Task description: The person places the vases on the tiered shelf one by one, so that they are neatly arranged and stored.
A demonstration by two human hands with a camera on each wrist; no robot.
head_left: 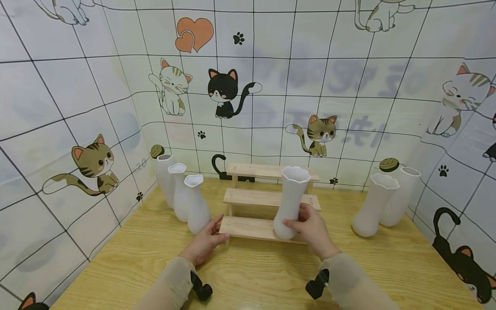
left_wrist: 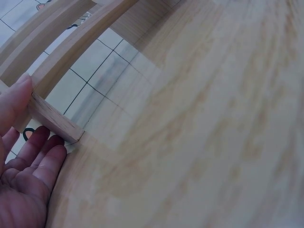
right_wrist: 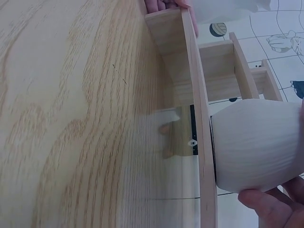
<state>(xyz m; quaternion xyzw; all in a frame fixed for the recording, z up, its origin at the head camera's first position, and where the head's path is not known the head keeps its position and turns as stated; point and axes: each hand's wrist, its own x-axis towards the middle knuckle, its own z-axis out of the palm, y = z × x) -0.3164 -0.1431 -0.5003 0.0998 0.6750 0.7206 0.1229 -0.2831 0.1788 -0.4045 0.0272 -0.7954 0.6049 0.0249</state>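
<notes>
Pinches white, wavy-rimmed, ceramic-looking vase (head_left: 291, 198) low between thumb and fingers of right hand (head_left: 314, 229), right of frame centre, likely to control base at front step (head_left: 248, 227) of pale wooden three-tier stand (head_left: 255, 198); cannot tell whether touching. With left hand (head_left: 204, 243), lower left of centre, grips step's left end, likely to brace stand against shifting

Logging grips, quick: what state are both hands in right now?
Left hand: gripping the wooden stand at its left end.
Right hand: holding a white vase near its base.
</notes>
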